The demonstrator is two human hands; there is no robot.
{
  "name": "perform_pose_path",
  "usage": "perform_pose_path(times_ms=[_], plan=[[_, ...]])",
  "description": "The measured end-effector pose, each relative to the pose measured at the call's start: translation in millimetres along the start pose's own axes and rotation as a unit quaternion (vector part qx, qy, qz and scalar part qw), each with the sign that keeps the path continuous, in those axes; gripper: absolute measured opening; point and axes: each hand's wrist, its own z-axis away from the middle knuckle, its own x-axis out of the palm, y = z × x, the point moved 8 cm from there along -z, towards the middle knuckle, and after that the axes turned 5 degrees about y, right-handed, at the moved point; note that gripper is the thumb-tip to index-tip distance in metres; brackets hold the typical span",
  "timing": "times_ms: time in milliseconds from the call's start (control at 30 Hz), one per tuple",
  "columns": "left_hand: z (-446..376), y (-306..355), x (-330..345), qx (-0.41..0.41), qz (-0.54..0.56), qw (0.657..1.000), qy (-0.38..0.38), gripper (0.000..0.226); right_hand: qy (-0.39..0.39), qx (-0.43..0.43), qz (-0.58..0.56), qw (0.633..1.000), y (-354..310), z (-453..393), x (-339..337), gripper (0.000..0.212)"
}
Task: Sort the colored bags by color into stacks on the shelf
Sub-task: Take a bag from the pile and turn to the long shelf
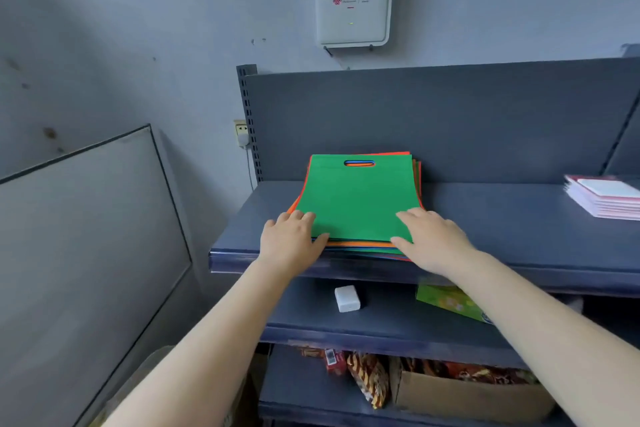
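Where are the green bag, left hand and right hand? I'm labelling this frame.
green bag (356, 199), head view, middle of its face.
left hand (289, 239), head view, back of hand.
right hand (433, 239), head view, back of hand.

Head view looks forward and down, close over the shelf (485, 218) front.

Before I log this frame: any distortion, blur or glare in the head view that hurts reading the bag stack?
Head view: wide-angle bending curves the shelf edge and stretches the forearms; light is soft and even, no glare; the green bag on the stack is sharp, both hands, left hand and right hand, slightly soft.
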Motion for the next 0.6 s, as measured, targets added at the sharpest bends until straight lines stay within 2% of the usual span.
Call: perform_pose_path(times_ms=[133,200,267,367,433,533,600], plan=[[-23,-5,35,0.001,0.057,0.998,-0.014,0.049,-0.003,0.072,-0.069,0.995,25,-27,27,0.056],[-31,-3,44,0.009,0.091,0.996,-0.002,0.048,0.026,0.121,-0.096,0.988,39,-35,34,0.056],[-36,0,47,0.023,0.112,0.993,0.013,0.048,0.061,0.188,-0.135,0.971,57,-38,37,0.058],[-41,10,49,0.052,0.123,0.991,0.013,0.051,0.071,0.272,-0.198,0.939,81,-35,46,0.052],[-44,17,50,0.071,0.131,0.989,0.005,0.052,0.096,0.283,-0.227,0.927,90,-33,45,0.040],[-49,27,51,0.098,0.156,0.983,-0.013,0.052,0.174,0.268,-0.253,0.913,97,-32,32,0.020],[-54,24,51,0.089,0.188,0.978,-0.020,0.051,0.214,0.258,-0.261,0.905,101,-31,26,0.010]])
